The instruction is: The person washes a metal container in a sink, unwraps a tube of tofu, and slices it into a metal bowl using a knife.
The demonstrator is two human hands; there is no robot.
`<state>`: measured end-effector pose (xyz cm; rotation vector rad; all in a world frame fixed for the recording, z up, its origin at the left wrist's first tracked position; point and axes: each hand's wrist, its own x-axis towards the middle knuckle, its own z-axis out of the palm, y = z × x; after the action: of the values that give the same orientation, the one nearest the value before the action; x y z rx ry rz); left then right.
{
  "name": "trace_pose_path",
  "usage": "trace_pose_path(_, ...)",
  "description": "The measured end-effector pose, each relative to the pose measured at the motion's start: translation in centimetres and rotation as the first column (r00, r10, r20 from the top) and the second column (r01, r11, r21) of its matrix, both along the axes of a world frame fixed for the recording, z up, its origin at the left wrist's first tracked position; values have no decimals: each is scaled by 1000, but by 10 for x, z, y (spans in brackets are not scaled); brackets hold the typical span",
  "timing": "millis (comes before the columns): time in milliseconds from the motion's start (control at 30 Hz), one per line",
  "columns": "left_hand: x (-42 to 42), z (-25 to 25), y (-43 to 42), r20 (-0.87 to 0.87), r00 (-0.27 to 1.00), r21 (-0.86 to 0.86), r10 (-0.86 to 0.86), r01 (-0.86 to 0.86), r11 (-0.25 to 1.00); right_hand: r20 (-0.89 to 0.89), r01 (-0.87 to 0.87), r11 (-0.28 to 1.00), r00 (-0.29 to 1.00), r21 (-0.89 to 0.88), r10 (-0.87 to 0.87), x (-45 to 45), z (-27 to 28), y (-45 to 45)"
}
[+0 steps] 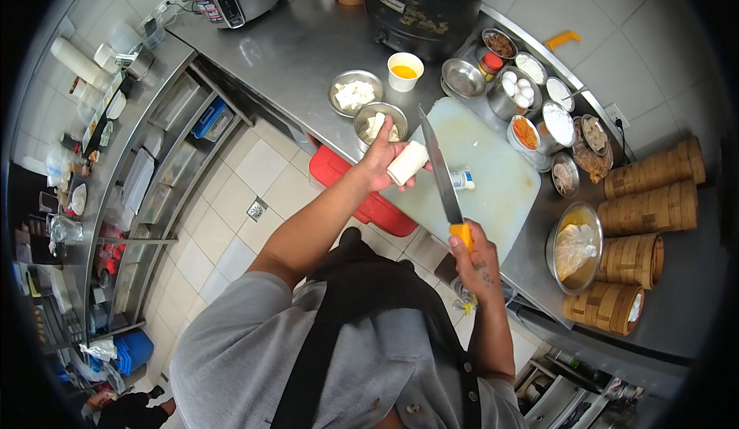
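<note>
My left hand (379, 165) holds a thick white cylindrical piece (408, 162) near the left edge of the cutting board (500, 175). In my right hand (475, 258) is the yellow handle of a large knife (442, 169), its blade pointing up and away, just right of the white piece. A small blue and white packet (462, 179) lies on the board behind the blade. Beyond my left hand, a metal bowl (402, 121) holds white pieces, and a metal dish (336, 105) holds more white chunks. A white cup (403, 82) contains something yellow.
Behind the board stand a bowl of eggs (508, 105), a cup of orange shreds (524, 133) and several small bowls. Bamboo steamers (647, 206) and a metal bowl with a bag (556, 263) are at right. A black pot (423, 13) stands at the back.
</note>
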<state>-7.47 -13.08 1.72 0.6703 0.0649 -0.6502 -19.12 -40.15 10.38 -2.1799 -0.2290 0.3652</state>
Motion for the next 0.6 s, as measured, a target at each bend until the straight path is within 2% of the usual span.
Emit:
trace_pose_path(100,-4,29,0,22,999,30,-48,47,998,188,-11,990,981,-139,37,8,15,-3)
trace_pose_path(133,-4,31,1,31,997,24,-66,65,998,198,-7,985,979,-174,41,9,12,-6)
trace_pose_path(267,-7,38,1,45,996,14,-78,77,997,190,-39,983,979,-180,74,10,13,-5)
trace_pose_path(600,-11,36,-4,43,995,-133,-95,100,986,74,-90,971,991,-220,109,16,-11,2)
